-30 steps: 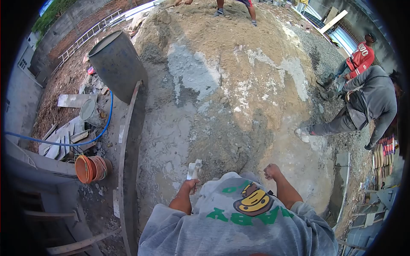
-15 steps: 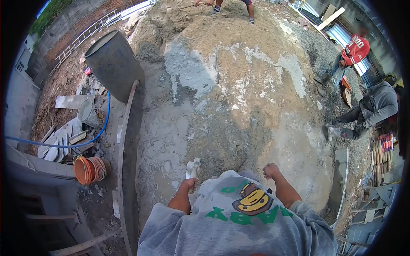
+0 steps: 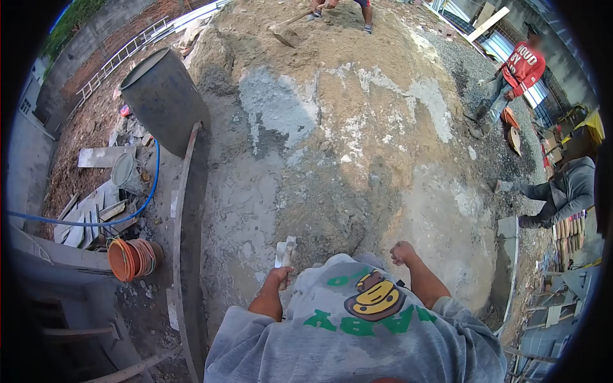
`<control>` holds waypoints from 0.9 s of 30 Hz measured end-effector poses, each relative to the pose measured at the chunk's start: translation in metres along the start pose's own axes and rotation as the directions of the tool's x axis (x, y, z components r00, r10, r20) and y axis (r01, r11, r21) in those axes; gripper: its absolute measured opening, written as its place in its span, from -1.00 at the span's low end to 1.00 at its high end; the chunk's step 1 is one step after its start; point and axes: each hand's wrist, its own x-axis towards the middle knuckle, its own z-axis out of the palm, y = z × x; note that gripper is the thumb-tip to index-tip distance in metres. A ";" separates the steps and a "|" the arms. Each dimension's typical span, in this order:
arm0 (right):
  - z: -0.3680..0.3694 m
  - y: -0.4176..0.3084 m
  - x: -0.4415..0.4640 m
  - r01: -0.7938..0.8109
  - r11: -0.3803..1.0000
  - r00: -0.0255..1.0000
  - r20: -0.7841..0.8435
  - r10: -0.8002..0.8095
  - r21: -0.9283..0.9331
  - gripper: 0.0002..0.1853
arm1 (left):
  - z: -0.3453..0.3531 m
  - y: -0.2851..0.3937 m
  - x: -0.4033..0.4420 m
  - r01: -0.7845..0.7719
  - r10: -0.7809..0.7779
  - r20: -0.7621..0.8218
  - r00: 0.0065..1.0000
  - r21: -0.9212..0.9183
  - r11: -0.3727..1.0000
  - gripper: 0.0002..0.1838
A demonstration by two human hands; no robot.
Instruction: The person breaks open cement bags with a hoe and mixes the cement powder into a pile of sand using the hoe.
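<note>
My left hand (image 3: 280,276) is closed around the handle of a pale, flat-bladed trowel (image 3: 285,253), held low over the ground in front of my body. Beneath it lies wet grey mortar (image 3: 319,226), smeared and rough. To the right, my right hand (image 3: 401,253) is closed in a fist above the smoother grey ground; whether anything small is inside it is hidden. My grey shirt (image 3: 351,338) covers the lower middle of the view.
A long board (image 3: 185,242) edges the slab on the left, beside a dark drum (image 3: 165,96), an orange bucket (image 3: 121,260) and a blue hose (image 3: 156,172). At the top a person works a hoe (image 3: 286,32) on the sand pile. Two people (image 3: 525,67) stand right.
The top person's hoe has come into view on the sand. On the right, the red-shirted person has turned and the grey-clothed person has moved lower. My hands have hardly moved.
</note>
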 end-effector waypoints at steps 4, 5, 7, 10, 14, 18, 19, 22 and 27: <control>-0.003 -0.009 -0.009 0.011 1.000 1.000 0.020 -0.011 -0.021 -0.86 | -0.001 0.001 -0.002 -0.025 0.025 0.023 0.999 0.018 1.000 -0.73; -0.003 -0.013 -0.015 0.019 0.999 1.000 0.023 -0.018 -0.035 -0.86 | -0.001 0.002 -0.004 -0.029 0.028 0.030 0.999 0.018 0.999 -0.73; -0.003 -0.015 -0.019 0.020 0.999 1.000 -0.004 -0.020 -0.028 -0.85 | 0.000 0.002 -0.006 -0.029 0.029 0.028 0.999 0.027 0.999 -0.73; -0.006 -0.015 -0.014 0.015 0.999 1.000 -0.025 -0.015 -0.036 -0.84 | 0.001 0.003 -0.008 -0.029 0.029 0.006 1.000 0.037 0.999 -0.72; -0.007 -0.002 0.007 0.099 0.981 0.992 0.092 -0.085 -0.168 -0.83 | 0.002 0.002 -0.007 -0.043 0.043 0.012 0.999 0.011 0.999 -0.73; 0.001 -0.017 -0.007 -0.002 1.000 1.000 0.007 0.002 -0.030 -0.84 | 0.003 0.004 -0.014 -0.033 0.033 0.010 0.999 0.005 0.999 -0.74; 0.002 -0.016 -0.006 -0.001 1.000 1.000 0.009 0.001 -0.020 -0.84 | 0.002 0.003 -0.014 -0.034 0.034 0.014 0.999 0.000 0.999 -0.74; 0.003 -0.015 -0.004 0.008 1.000 1.000 0.006 -0.008 -0.019 -0.84 | 0.002 0.003 -0.010 -0.040 0.041 0.022 0.999 -0.007 0.999 -0.73; 0.005 -0.015 -0.010 0.007 1.000 1.000 -0.008 -0.007 0.022 -0.85 | 0.002 0.004 -0.014 -0.036 0.036 0.020 0.999 0.024 0.999 -0.73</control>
